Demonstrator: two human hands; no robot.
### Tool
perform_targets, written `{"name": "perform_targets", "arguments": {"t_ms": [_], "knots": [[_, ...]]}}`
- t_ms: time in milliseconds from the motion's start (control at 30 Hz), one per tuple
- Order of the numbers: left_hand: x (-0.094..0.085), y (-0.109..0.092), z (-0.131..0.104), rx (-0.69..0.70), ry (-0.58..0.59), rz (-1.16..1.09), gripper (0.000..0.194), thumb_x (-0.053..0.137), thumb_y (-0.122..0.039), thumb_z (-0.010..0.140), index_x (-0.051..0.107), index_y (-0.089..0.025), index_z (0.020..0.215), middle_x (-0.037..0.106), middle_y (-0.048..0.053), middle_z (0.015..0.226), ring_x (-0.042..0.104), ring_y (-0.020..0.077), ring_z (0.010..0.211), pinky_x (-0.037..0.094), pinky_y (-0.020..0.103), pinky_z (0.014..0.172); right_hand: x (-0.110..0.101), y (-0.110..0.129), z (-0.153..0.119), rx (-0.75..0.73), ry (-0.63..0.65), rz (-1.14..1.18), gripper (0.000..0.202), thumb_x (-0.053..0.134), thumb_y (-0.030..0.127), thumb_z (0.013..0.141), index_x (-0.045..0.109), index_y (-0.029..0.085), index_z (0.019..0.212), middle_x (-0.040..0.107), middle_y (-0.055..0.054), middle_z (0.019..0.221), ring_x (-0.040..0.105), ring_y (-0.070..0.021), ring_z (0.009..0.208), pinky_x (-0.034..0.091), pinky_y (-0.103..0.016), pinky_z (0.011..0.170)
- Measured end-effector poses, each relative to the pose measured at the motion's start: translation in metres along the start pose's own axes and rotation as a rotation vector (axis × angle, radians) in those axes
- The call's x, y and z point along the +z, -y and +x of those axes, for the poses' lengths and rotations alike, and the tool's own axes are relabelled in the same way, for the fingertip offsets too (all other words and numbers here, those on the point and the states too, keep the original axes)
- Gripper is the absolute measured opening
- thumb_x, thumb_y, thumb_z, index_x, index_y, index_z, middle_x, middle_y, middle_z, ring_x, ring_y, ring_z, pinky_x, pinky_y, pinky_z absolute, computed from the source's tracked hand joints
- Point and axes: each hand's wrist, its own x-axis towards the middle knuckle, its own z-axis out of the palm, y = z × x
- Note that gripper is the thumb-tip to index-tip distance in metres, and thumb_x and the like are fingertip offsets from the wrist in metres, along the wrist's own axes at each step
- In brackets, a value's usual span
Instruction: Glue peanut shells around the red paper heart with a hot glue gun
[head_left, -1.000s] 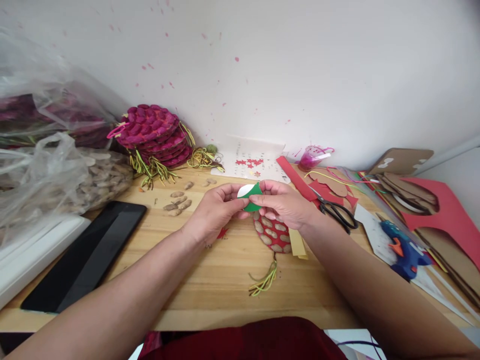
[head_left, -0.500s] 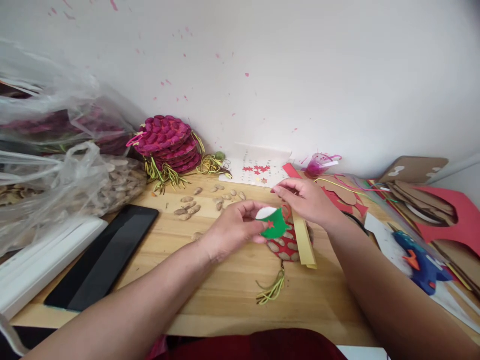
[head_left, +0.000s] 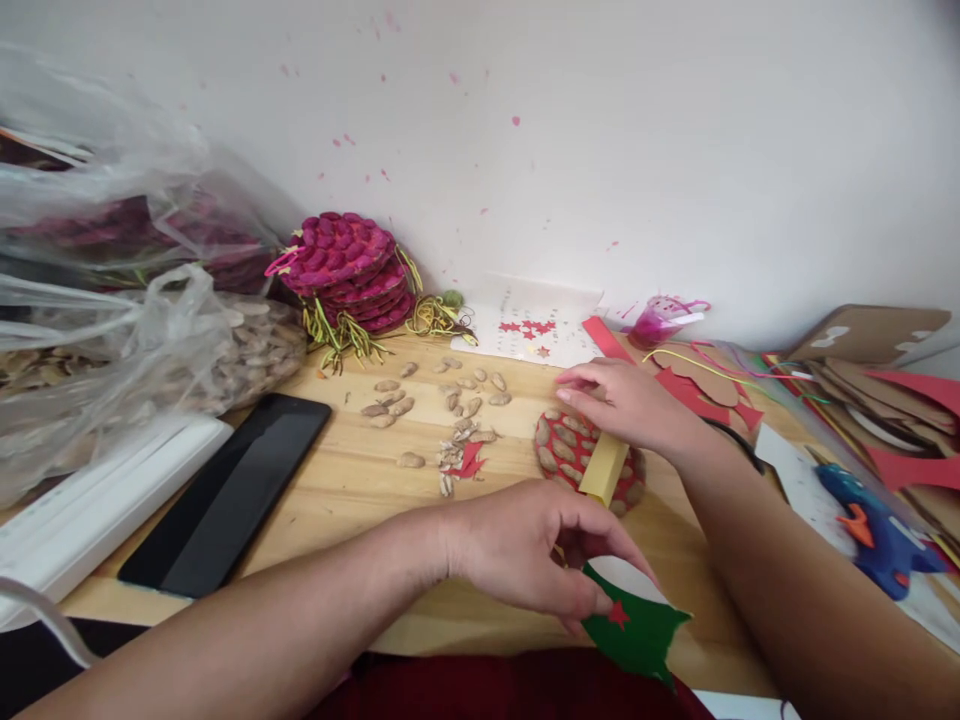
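At the near edge of the worktop (head_left: 315, 480) the green paper piece (head_left: 637, 632) with a small red star now sits lower than half a second ago, pinched in the left hand (head_left: 525, 545). Its edge is jagged. The right hand (head_left: 630, 405), fingers loosely apart, now rests on the round red disc (head_left: 559, 450) studded with pale seeds, beside a yellow strip (head_left: 604, 468).

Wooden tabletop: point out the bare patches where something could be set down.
Bare wood lies between the black tablet and the scattered seeds, running along the left forearm. The right side is crowded: red seed disc, paper scraps, blue glue gun. Left edge holds plastic bags.
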Motion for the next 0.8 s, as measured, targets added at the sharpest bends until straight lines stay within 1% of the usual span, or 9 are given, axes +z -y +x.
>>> {"name": "perform_targets", "arguments": {"t_ms": [167,267,333,400,500,600,667,733,800], "knots": [[0.0,0.003,-0.001,0.003,0.032,0.017,0.032,0.072,-0.014,0.082,0.08,-0.024,0.111,0.078,0.003,0.098,0.07,0.0126,0.075,0.059,0.023,0.073,-0.004,0.014,-0.003,-0.046,0.095,0.084,0.025,0.066,0.043,0.092,0.079,0.021,0.094,0.079,-0.01,0.099,0.071,-0.0281,0.091,0.049,-0.038,0.08],[-0.002,0.002,-0.001,0.021,0.007,0.022,0.031,0.072,-0.013,0.083,0.08,-0.024,0.11,0.077,0.003,0.097,0.071,0.0132,0.078,0.059,0.023,0.073,-0.005,0.022,-0.004,-0.028,0.13,0.153,0.023,0.069,0.042,0.09,0.078,0.021,0.092,0.079,-0.009,0.097,0.071,-0.0271,0.089,0.049,-0.037,0.078],[-0.004,0.001,-0.001,0.025,-0.012,0.005,0.029,0.072,-0.012,0.083,0.08,-0.024,0.109,0.077,0.003,0.097,0.07,0.0128,0.077,0.059,0.022,0.07,-0.006,0.024,-0.005,-0.007,0.152,0.212,0.024,0.069,0.043,0.091,0.078,0.021,0.094,0.08,-0.008,0.097,0.071,-0.026,0.088,0.049,-0.036,0.078],[-0.009,-0.002,-0.001,0.041,-0.063,-0.039,0.027,0.075,-0.014,0.082,0.079,-0.022,0.108,0.076,0.004,0.095,0.07,0.0128,0.075,0.059,0.022,0.066,-0.009,0.024,-0.007,-0.006,0.121,0.254,0.025,0.068,0.044,0.092,0.077,0.02,0.094,0.08,-0.007,0.096,0.071,-0.0247,0.087,0.05,-0.035,0.078],[-0.017,-0.01,0.0,0.119,-0.229,-0.131,0.026,0.083,-0.019,0.078,0.077,-0.019,0.103,0.077,0.004,0.09,0.072,0.0148,0.076,0.06,0.024,0.064,-0.017,0.02,-0.011,-0.003,-0.043,0.272,0.028,0.065,0.044,0.094,0.076,0.019,0.092,0.078,-0.006,0.089,0.068,-0.0219,0.082,0.048,-0.033,0.073],[-0.023,-0.02,0.001,0.221,-0.446,-0.197,0.027,0.086,-0.019,0.076,0.077,-0.017,0.101,0.078,0.005,0.096,0.073,0.0153,0.079,0.059,0.023,0.065,-0.026,0.02,-0.019,0.078,-0.204,0.351,0.027,0.063,0.042,0.094,0.073,0.018,0.086,0.073,-0.004,0.079,0.063,-0.0185,0.072,0.045,-0.031,0.065],[-0.027,-0.024,0.001,0.289,-0.571,-0.224,0.027,0.087,-0.02,0.075,0.078,-0.017,0.099,0.079,0.005,0.097,0.073,0.0143,0.08,0.059,0.021,0.065,-0.028,0.026,-0.026,0.118,-0.236,0.488,0.024,0.064,0.039,0.093,0.073,0.018,0.086,0.071,-0.004,0.079,0.063,-0.0177,0.072,0.047,-0.03,0.064],[-0.029,-0.026,0.001,0.355,-0.667,-0.233,0.028,0.088,-0.02,0.074,0.078,-0.017,0.099,0.078,0.003,0.096,0.072,0.0133,0.081,0.059,0.02,0.064,-0.027,0.035,-0.035,0.154,-0.228,0.675,0.021,0.066,0.037,0.093,0.073,0.018,0.096,0.072,-0.005,0.085,0.066,-0.0172,0.076,0.051,-0.029,0.067],[-0.032,-0.026,0.001,0.404,-0.739,-0.232,0.031,0.088,-0.02,0.072,0.078,-0.018,0.102,0.077,0.003,0.097,0.071,0.0128,0.083,0.059,0.019,0.063,-0.022,0.046,-0.043,0.204,-0.216,0.871,0.026,0.069,0.041,0.093,0.071,0.019,0.106,0.073,-0.005,0.091,0.068,-0.0162,0.077,0.053,-0.028,0.066]]}}
